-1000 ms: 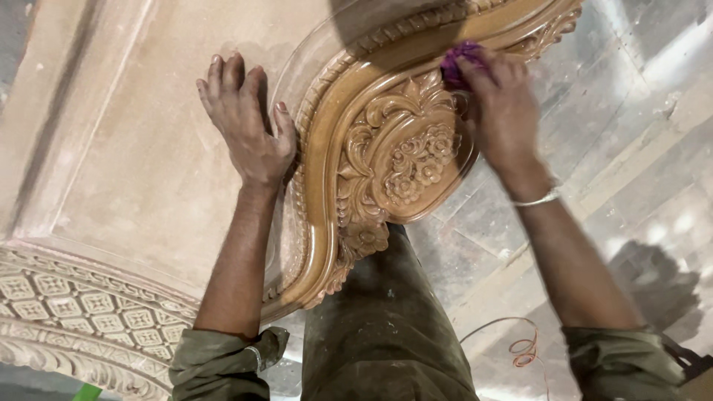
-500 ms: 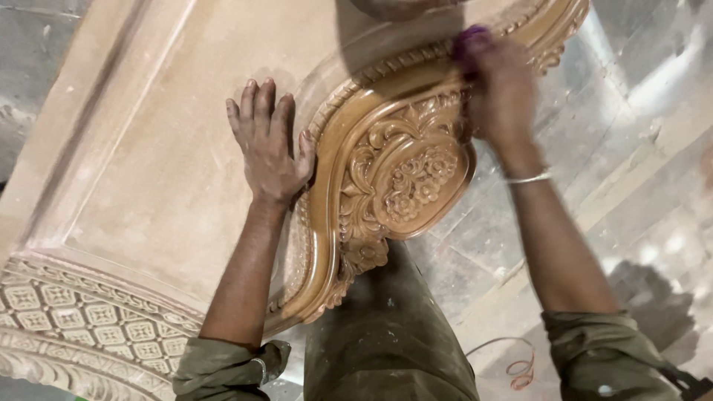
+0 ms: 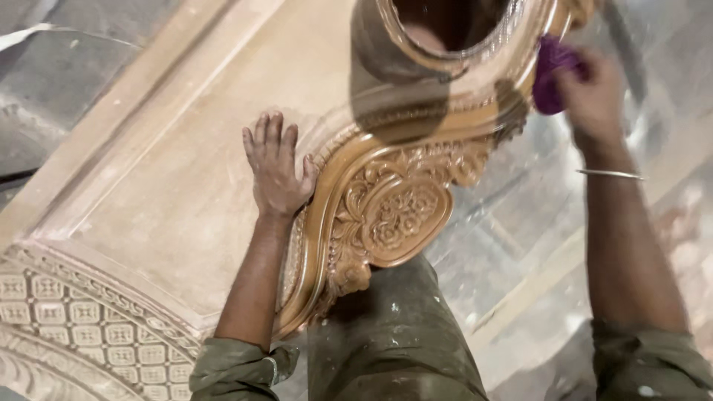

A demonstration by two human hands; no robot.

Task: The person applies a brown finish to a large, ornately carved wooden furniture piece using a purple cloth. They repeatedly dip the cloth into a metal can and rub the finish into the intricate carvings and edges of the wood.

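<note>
A carved wooden frame piece point(image 3: 394, 212), glossy brown with floral relief, lies on a large pale wooden panel point(image 3: 163, 171). My left hand point(image 3: 275, 167) rests flat, fingers spread, on the pale panel right beside the carved frame's left edge. My right hand point(image 3: 594, 96) is closed around a purple cloth point(image 3: 551, 74), which presses against the frame's upper right edge. A thin metal bangle point(image 3: 609, 174) sits on my right wrist. The frame's oval opening point(image 3: 445, 22) shows at the top.
The panel's lower left carries a carved lattice border point(image 3: 67, 319). My leg in olive trousers point(image 3: 394, 349) is below the frame. Grey, dusty floor point(image 3: 520, 245) lies to the right, darker floor point(image 3: 44, 89) at the left.
The view has shifted, so the frame sits lower and further right in the picture. My right hand with the purple cloth has moved further along the frame's upper right edge. My left hand stays flat.
</note>
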